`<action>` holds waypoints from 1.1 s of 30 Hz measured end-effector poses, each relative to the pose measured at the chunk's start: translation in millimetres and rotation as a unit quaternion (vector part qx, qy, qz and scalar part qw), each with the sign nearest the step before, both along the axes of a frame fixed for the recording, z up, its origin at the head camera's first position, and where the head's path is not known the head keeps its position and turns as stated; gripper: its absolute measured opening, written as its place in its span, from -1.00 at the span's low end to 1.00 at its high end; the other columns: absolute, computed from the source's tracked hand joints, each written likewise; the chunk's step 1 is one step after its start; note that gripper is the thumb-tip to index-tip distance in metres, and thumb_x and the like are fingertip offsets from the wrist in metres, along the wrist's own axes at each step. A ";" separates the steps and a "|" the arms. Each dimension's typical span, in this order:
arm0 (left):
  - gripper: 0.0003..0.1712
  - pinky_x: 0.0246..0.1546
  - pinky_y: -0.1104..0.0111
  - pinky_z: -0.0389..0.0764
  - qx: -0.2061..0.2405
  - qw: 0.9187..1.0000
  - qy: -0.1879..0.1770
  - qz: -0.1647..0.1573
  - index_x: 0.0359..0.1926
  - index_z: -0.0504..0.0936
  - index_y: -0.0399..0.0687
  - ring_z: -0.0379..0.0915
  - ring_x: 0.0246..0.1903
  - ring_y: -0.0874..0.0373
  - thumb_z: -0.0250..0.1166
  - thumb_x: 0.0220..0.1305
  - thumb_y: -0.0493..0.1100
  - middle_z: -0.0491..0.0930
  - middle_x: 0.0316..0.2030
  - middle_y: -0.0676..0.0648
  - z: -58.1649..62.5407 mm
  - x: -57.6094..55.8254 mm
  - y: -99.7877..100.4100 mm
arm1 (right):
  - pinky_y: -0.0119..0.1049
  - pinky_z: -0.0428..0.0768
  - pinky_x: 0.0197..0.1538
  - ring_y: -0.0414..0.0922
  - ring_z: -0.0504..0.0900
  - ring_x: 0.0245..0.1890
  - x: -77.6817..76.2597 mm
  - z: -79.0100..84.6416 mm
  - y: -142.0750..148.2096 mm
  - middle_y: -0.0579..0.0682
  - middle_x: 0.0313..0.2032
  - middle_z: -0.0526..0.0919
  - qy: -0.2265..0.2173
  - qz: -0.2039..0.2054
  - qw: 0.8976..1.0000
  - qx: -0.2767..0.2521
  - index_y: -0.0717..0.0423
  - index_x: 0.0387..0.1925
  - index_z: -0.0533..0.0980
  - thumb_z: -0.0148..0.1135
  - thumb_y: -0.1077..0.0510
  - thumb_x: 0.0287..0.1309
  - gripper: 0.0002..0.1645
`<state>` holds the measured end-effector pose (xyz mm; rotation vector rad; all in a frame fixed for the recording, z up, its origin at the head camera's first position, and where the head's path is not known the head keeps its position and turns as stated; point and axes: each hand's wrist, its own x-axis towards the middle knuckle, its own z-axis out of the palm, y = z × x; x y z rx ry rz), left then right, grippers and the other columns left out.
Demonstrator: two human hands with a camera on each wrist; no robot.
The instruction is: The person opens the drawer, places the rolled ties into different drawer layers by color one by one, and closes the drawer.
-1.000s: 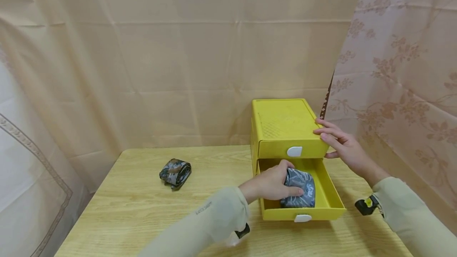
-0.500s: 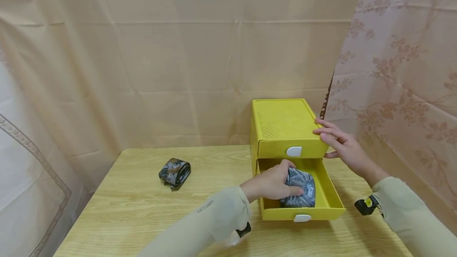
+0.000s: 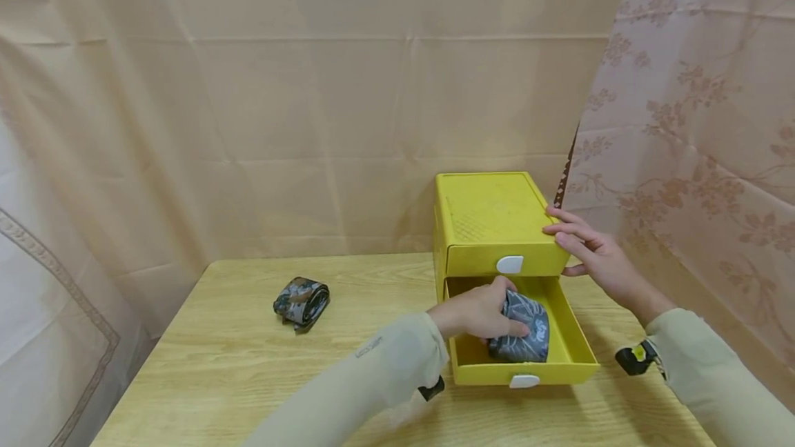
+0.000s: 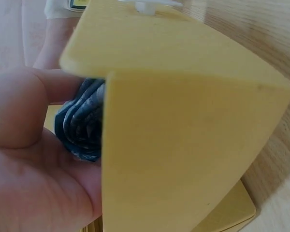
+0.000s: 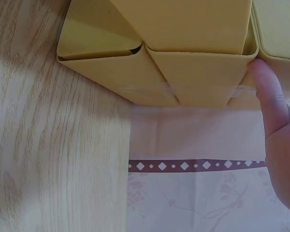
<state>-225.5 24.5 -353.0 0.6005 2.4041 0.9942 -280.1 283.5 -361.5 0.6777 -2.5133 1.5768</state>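
Note:
In the head view my left hand (image 3: 478,312) reaches into the pulled-out lower drawer (image 3: 574,347) of a yellow two-tier drawer box. It grips a rolled-up dark grey cloth (image 3: 528,330) with white markings, thumb on top and fingers mostly hidden behind it. The coiled end of the grey roll (image 4: 79,121) shows in the left wrist view, partly behind the drawer wall (image 4: 174,150). My right hand (image 3: 599,257) rests on the right edge of the box (image 3: 497,209), fingers spread along its top and side. In the right wrist view one finger (image 5: 268,89) touches the box's side.
A rolled camouflage-patterned cloth (image 3: 302,302) lies on the left part of the wooden table (image 3: 248,378). The upper drawer (image 3: 472,262) is pushed in. A beige curtain (image 3: 310,102) hangs behind, and a floral curtain (image 3: 702,123) at the right.
My left hand and forearm have shifted slightly right, and the grey roll has tilted a little in the drawer. The right hand stays on the box.

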 end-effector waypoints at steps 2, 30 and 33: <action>-0.25 -0.50 0.36 0.61 -0.010 1.000 -0.005 -0.004 0.36 0.27 -0.06 0.46 -0.32 0.20 0.45 0.29 -0.04 0.48 -0.11 -0.02 0.7 -0.3 1.2 | -0.12 0.72 -0.22 -0.45 0.34 0.26 -0.1 -0.6 0.1 -0.18 0.54 0.15 0.000 0.001 1.000 -0.001 0.14 0.24 0.51 -0.08 0.04 0.61 -0.59; -0.21 0.34 0.31 0.32 -0.370 0.897 0.228 -0.078 0.58 0.16 0.17 0.15 0.44 0.24 0.03 0.48 0.33 0.19 0.50 0.18 14.7 16.9 12.6 | -0.12 0.72 -0.24 -0.45 0.33 0.28 -0.2 -1.1 0.1 -0.17 0.54 0.16 0.006 0.007 1.000 -0.001 0.14 0.23 0.51 -0.09 0.06 0.61 -0.60; -0.24 0.13 0.31 0.52 -0.373 0.890 0.251 -0.072 0.47 0.36 0.09 0.40 0.26 0.23 0.08 0.44 0.37 0.44 0.33 0.15 16.7 19.8 11.4 | -0.11 0.72 -0.24 -0.45 0.34 0.28 0.1 -1.0 -0.4 -0.16 0.54 0.16 0.006 0.007 1.000 -0.002 0.15 0.23 0.51 -0.09 0.07 0.61 -0.60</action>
